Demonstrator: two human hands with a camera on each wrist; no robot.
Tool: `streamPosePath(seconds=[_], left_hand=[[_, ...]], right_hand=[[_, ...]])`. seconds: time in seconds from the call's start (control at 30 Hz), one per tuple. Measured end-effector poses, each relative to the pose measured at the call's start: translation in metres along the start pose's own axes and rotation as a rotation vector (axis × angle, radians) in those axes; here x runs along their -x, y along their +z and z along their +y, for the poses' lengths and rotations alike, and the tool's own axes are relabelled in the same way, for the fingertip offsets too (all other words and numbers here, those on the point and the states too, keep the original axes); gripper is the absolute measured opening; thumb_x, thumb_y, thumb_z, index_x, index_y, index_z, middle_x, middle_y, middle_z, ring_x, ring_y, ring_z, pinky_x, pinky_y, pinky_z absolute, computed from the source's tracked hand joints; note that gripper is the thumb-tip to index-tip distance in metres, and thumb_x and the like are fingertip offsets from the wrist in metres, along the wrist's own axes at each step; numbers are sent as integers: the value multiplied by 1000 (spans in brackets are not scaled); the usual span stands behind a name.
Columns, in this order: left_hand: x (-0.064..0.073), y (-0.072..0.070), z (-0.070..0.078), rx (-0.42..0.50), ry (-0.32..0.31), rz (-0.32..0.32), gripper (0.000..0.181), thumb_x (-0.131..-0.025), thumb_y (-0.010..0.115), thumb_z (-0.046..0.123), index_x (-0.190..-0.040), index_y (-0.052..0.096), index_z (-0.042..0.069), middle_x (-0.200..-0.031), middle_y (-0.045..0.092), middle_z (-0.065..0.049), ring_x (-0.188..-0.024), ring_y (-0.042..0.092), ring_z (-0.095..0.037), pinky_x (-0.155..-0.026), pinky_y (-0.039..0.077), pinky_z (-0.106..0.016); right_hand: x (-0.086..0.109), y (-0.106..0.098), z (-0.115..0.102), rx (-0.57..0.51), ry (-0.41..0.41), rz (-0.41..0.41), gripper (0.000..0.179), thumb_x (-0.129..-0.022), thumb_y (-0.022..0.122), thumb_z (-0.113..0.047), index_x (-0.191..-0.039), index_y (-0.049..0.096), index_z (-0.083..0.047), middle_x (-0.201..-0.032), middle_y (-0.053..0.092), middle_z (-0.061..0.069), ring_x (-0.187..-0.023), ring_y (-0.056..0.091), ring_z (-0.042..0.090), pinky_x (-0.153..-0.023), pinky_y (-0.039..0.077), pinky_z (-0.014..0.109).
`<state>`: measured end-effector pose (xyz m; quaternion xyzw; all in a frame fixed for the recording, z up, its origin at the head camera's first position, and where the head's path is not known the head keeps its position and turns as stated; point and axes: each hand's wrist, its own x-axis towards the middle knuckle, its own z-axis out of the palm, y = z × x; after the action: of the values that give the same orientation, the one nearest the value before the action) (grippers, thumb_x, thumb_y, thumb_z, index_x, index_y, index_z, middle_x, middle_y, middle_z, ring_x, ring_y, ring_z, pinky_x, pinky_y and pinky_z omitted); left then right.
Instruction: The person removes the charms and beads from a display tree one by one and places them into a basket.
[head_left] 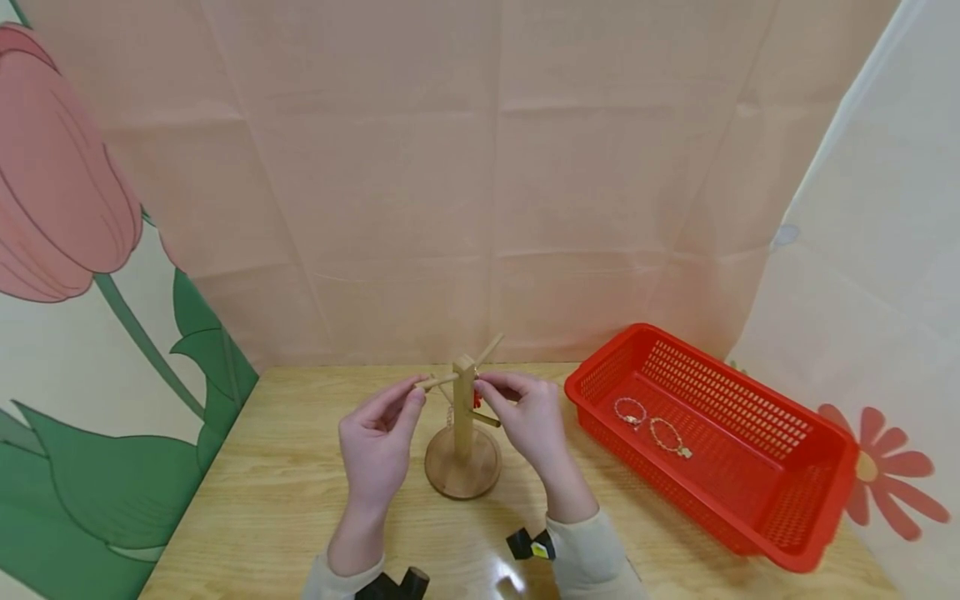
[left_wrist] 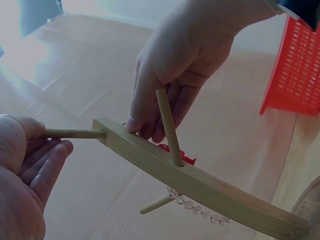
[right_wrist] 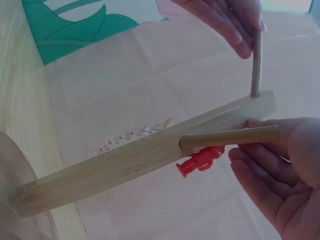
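A wooden peg stand (head_left: 463,417) with a round base stands upright on the table. My left hand (head_left: 380,437) pinches the end of an upper wooden peg (left_wrist: 75,134), which points left. Behind the post, the thumb and fingertips of my right hand (head_left: 528,412) pinch the top of a small red figure charm (right_wrist: 202,159). The charm hangs beside the post, its upper end at the fingertips and partly hidden by a lower peg (right_wrist: 230,136). A clear pinkish beaded bracelet (left_wrist: 200,211) hangs from another lower peg (left_wrist: 156,204) on the far side.
A red plastic basket (head_left: 712,358) stands to the right on the wooden table (head_left: 300,467). Inside it lie a pink beaded bracelet (head_left: 630,411) and a gold-coloured bracelet (head_left: 666,436). A pinkish cloth backdrop (head_left: 450,183) rises behind the table.
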<state>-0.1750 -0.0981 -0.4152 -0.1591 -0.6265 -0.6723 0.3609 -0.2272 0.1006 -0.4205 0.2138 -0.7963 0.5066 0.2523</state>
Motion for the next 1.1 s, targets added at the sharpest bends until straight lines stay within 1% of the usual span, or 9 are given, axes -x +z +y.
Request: streamPosePath(seconds=[0.23,0.33,0.47,0.57,0.67,0.87,0.97,1.1], left_hand=[[-1,1,-1,15,27,-2,18,-93,75,-15,-109,79,-10,-102,77,-29,-91,79,-11,-78,66,-23],[-1,0,-1,13,25,-2,17,-94,74,-15,-110,79,-10,-102,77,-28,-91,79,-13,-78,66,-24],[-1,-1,0,5,-2,-4,17,-94,74,-14,-111,79,-10,-105,78,-25,-92,80,-18,-79,66,-26],[-1,-1,0,2,-16,-7,18,-94,74,-14,-111,79,-10,-105,78,-23,-93,80,-16,-80,67,-28],[0,-1,0,6,-9,-6,17,-94,74,-14,-110,79,-10,-104,78,-25,-92,79,-13,-79,67,-27],[0,0,-1,14,21,3,18,-93,75,-15,-109,79,-10,-102,77,-28,-91,79,-11,-78,66,-23],[0,0,-1,9,18,3,18,-93,75,-14,-109,79,-10,-102,77,-27,-91,79,-11,-78,66,-23],[0,-1,0,-4,-3,1,17,-94,75,-13,-110,79,-10,-104,78,-25,-92,79,-14,-78,66,-26]], right_hand=[[-1,-1,0,6,-10,9,12,-91,88,-11,-103,87,-10,-94,82,-1,-80,76,11,-71,69,35],[-2,-2,-1,8,-3,12,11,-92,87,-12,-103,87,-11,-94,82,-2,-81,76,11,-72,69,34],[-3,-3,-2,17,2,18,11,-92,87,-13,-103,87,-11,-94,82,-2,-80,75,10,-70,68,31],[-4,-3,-2,25,1,24,10,-92,87,-13,-103,87,-11,-93,82,-2,-79,75,9,-68,66,28],[-5,-4,-3,23,4,28,10,-93,87,-13,-102,87,-11,-92,81,-1,-79,75,10,-67,66,28],[-6,-5,-5,24,1,42,10,-92,87,-11,-101,86,-8,-91,81,1,-78,75,12,-69,68,32],[-8,-6,-4,33,-14,52,10,-91,88,-10,-101,86,-8,-91,82,2,-78,76,13,-69,68,30],[-9,-8,-5,41,-21,57,11,-91,88,-10,-102,86,-8,-93,82,2,-78,76,13,-71,68,28]])
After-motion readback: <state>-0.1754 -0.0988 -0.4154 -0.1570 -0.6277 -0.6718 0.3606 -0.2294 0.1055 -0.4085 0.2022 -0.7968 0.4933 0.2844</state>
